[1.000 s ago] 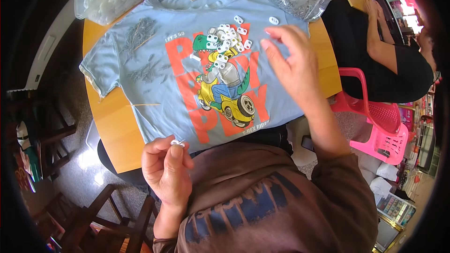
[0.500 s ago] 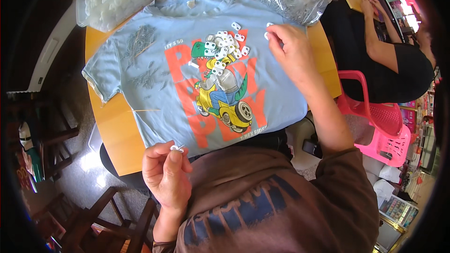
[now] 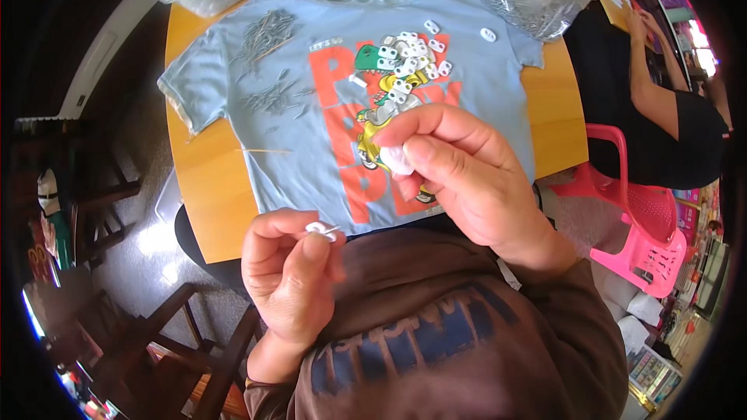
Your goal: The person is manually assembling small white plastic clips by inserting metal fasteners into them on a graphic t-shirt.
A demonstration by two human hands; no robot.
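Two closed pinches
Left hand (image 3: pixel 294 276) grips white plastic piece (image 3: pixel 317 229), presumably exposing its grey pin (image 3: pixel 333 229); right hand (image 3: pixel 476 179) grips rounded white piece (image 3: pixel 396 161).

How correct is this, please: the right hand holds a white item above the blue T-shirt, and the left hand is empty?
Only the last part is wrong: the left hand is not empty. The head view shows it pinching a small white piece. The right hand does hold a white item above the blue T-shirt.
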